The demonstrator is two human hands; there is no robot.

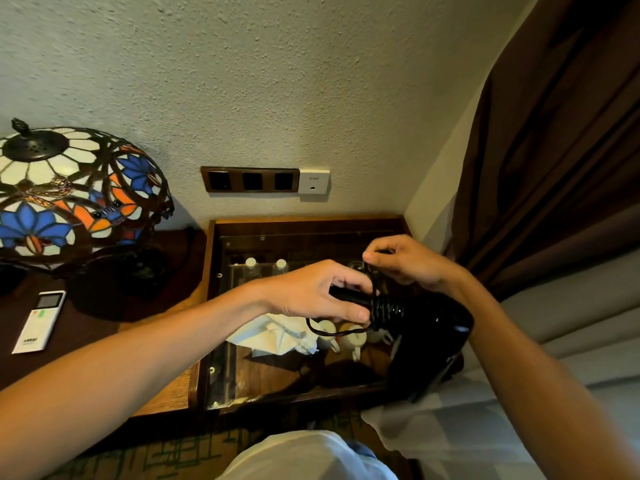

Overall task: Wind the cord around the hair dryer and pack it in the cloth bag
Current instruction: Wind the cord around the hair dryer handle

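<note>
We saw left hand [311, 292] gripping hair dryer [420, 336] handle; right hand [403, 263] pinched cord [386, 311] above the coils

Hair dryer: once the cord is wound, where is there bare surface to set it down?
Free: the dark tabletop between the remote and the glass-topped case, in front of the lamp. Also the glass near its front edge. Crowded: mid-glass, under the cloth bag, the left hand and the hair dryer.
</note>
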